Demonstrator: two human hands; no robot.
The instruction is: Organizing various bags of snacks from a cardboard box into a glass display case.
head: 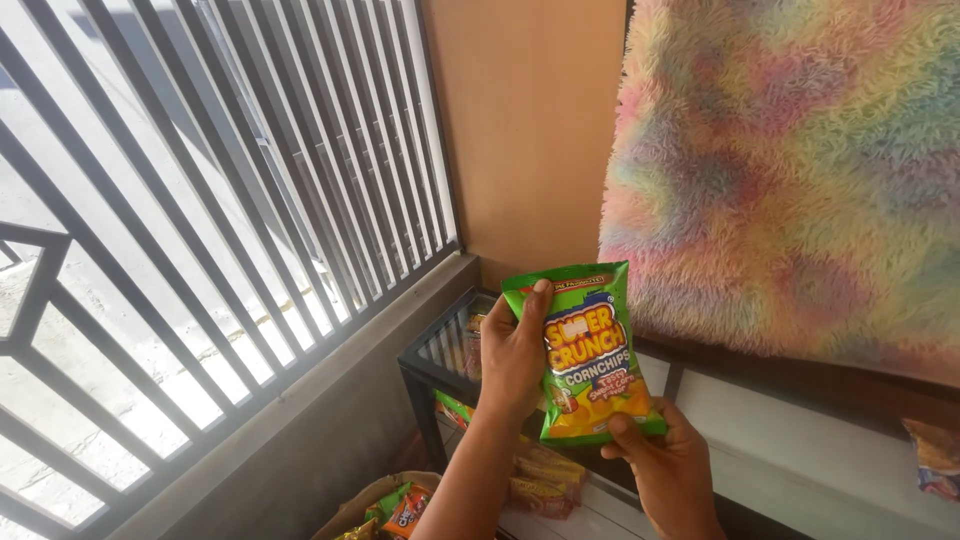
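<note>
A grey barred grille (200, 190) fills the left, an orange wall (525, 130) stands far, and a shaggy pastel rug (790, 170) hangs on the right above a dark glass-topped shelf (440, 355). At centre, a green and yellow snack bag (588, 350) is held upright: left hand (515, 355) fingers closed on its left edge, right hand (668, 460) pinching its lower corner. More packets (545, 480) lie below; an orange packet (408, 508) sits near left.

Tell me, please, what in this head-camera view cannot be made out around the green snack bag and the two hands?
- Green snack bag: left edge hidden by left hand; bottom corner by right hand.
- Glass case: contents blurred by reflections.
- Packets in box: cut off by bottom edge.
- Packet at right: cut off by frame edge.
</note>
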